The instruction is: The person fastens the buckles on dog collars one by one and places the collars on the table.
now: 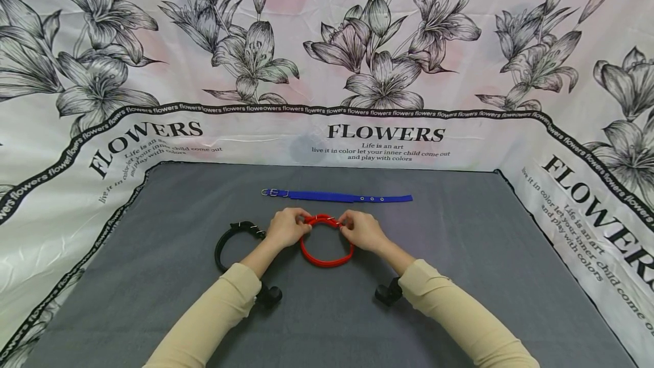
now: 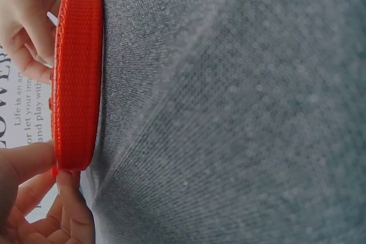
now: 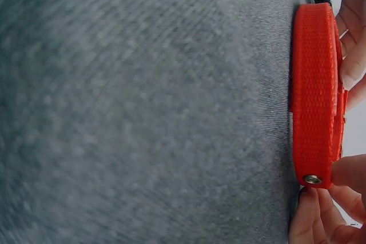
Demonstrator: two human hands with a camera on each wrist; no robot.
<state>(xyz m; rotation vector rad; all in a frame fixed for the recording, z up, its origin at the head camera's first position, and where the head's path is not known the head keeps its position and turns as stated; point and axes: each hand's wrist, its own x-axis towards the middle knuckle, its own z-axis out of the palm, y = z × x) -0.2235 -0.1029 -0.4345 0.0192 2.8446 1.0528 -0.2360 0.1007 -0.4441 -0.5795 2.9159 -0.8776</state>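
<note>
A red webbing collar [image 1: 327, 264], bent into a ring and standing on its edge, lies between both hands on the grey cloth. My left hand [image 1: 286, 228] pinches its upper left side between thumb and fingers. On the upper right side, my right hand [image 1: 364, 230] pinches the band the same way. Metal hardware shows along the top of the ring between the hands. In the left wrist view the collar [image 2: 80, 78] shows its woven outer face. A metal eyelet [image 3: 313, 179] on the band sits by the right hand's fingertips in the right wrist view.
A black collar [image 1: 221, 249], also curled into a ring, lies left of the left hand, partly behind that forearm. Beyond the hands a blue collar [image 1: 327, 196] with a buckle and eyelets lies stretched flat. Flower-printed fabric [image 1: 388, 152] borders the grey cloth [image 1: 327, 322].
</note>
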